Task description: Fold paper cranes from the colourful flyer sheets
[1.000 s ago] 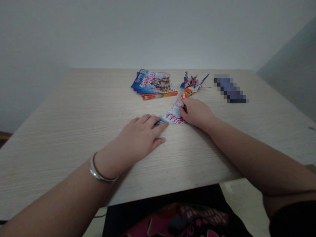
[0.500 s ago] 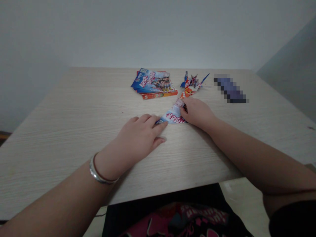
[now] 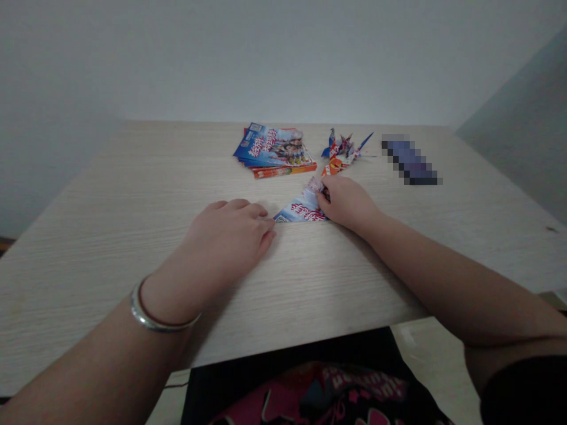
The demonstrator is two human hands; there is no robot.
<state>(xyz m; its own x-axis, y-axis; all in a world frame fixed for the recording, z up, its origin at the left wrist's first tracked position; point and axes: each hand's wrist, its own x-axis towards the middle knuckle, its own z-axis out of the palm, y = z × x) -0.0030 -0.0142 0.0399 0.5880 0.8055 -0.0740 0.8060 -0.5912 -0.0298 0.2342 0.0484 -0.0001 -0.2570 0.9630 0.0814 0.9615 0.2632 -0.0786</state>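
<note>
A sheet of printed paper, blue, white and red, lies on the table folded into a triangle with its long edge towards me. My right hand covers its right part, thumb and fingers closed on it. At the paper's left corner rests my left hand, palm down and gripping nothing, its fingertips beside or just touching that tip. A silver bangle circles my left wrist. Right behind the folded sheet stand folded paper cranes in blue, orange and white; how many is hard to make out.
A fanned stack of printed flyers lies at the back, left of the cranes. To the back right is a dark, pixelated flat object. The pale wooden table meets a plain wall behind.
My left hand has slid left along the paper's near edge, from lying over the left corner to its very tip. My right hand still holds the right part.
</note>
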